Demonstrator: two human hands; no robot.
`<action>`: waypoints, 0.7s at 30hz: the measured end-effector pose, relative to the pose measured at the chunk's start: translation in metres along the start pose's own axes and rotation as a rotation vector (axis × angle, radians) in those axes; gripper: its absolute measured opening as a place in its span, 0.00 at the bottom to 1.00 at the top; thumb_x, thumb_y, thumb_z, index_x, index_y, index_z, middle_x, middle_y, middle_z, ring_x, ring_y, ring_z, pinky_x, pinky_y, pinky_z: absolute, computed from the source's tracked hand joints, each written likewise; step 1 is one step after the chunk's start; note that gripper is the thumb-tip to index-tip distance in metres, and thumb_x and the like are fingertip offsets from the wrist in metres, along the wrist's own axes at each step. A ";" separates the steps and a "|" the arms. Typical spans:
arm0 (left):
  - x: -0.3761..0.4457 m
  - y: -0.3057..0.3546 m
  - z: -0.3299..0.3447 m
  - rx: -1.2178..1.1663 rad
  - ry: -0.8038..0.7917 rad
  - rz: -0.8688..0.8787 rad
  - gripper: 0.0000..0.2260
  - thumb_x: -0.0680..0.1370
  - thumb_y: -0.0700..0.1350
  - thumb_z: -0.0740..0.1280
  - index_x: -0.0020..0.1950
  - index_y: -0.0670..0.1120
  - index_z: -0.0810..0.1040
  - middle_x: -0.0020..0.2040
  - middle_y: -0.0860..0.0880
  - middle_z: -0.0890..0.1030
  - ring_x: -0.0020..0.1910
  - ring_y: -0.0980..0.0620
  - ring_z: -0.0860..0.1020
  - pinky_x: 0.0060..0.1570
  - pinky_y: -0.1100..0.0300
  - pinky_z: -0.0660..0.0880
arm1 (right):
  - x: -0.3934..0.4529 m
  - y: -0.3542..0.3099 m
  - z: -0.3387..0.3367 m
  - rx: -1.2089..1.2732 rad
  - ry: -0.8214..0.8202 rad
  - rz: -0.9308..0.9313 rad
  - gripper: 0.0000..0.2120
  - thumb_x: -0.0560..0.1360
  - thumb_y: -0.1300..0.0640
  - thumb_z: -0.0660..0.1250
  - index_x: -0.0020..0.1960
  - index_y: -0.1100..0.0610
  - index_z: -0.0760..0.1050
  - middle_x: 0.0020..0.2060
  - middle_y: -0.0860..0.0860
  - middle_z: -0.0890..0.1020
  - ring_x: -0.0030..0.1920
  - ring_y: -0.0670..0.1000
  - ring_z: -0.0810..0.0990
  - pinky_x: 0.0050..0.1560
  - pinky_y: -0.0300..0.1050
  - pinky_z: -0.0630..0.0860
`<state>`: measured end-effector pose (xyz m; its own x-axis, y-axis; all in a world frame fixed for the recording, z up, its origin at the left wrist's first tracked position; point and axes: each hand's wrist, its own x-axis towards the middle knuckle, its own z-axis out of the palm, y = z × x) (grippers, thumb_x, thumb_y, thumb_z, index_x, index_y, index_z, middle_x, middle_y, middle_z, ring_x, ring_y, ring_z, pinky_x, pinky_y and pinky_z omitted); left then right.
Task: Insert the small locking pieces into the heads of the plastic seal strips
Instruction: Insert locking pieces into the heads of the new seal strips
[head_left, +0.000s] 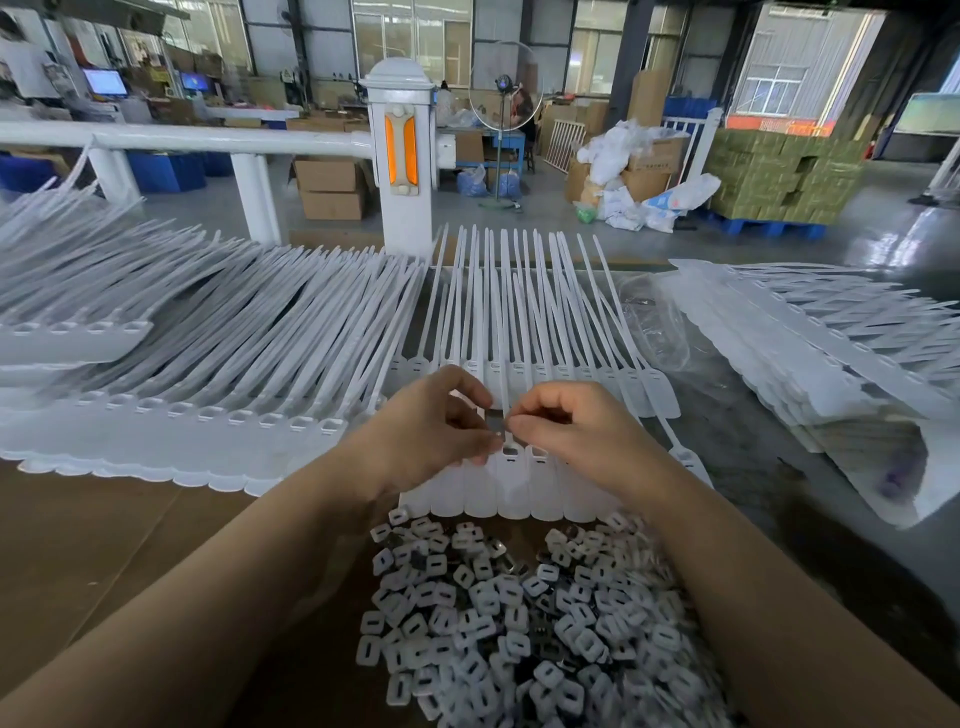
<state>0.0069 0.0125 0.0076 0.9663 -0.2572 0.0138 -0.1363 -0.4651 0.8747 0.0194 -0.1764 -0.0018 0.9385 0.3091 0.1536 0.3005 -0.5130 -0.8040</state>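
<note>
Single head-worn wide-angle view, looks forward and down from above the person's forearms, close on the left hand (426, 421) and right hand (566, 423). Just beyond the fingers lie seal strips (519, 322); nearer the camera than the fingers sit locking pieces (519, 613). Factory floor fills the top.

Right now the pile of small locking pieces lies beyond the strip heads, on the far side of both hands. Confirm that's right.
Not right. The head view shows the pile of small locking pieces lying nearer than the strip heads, between the forearms, on the near side of the left hand and right hand.
</note>
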 end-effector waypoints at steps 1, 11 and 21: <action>0.000 0.000 0.000 -0.001 0.003 -0.003 0.13 0.73 0.42 0.74 0.53 0.48 0.74 0.38 0.49 0.85 0.34 0.59 0.80 0.38 0.67 0.76 | 0.000 0.000 0.000 -0.004 -0.007 -0.007 0.03 0.76 0.54 0.70 0.45 0.48 0.82 0.39 0.47 0.84 0.40 0.46 0.81 0.45 0.44 0.78; 0.002 -0.005 0.004 0.177 0.054 0.070 0.14 0.71 0.47 0.76 0.50 0.54 0.73 0.41 0.53 0.83 0.39 0.60 0.80 0.42 0.64 0.76 | 0.001 0.003 0.004 -0.100 -0.039 0.031 0.06 0.76 0.53 0.69 0.41 0.45 0.80 0.35 0.42 0.81 0.36 0.38 0.78 0.41 0.38 0.73; 0.004 -0.017 0.003 0.714 -0.008 0.117 0.12 0.75 0.59 0.65 0.55 0.58 0.70 0.52 0.56 0.74 0.55 0.53 0.70 0.59 0.54 0.69 | 0.002 0.008 0.001 -0.280 0.080 0.204 0.05 0.74 0.53 0.68 0.40 0.50 0.81 0.35 0.46 0.83 0.40 0.48 0.81 0.52 0.54 0.78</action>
<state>0.0126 0.0166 -0.0091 0.9354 -0.3438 0.0823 -0.3508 -0.8736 0.3373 0.0232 -0.1794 -0.0085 0.9910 0.1198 0.0592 0.1299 -0.7607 -0.6360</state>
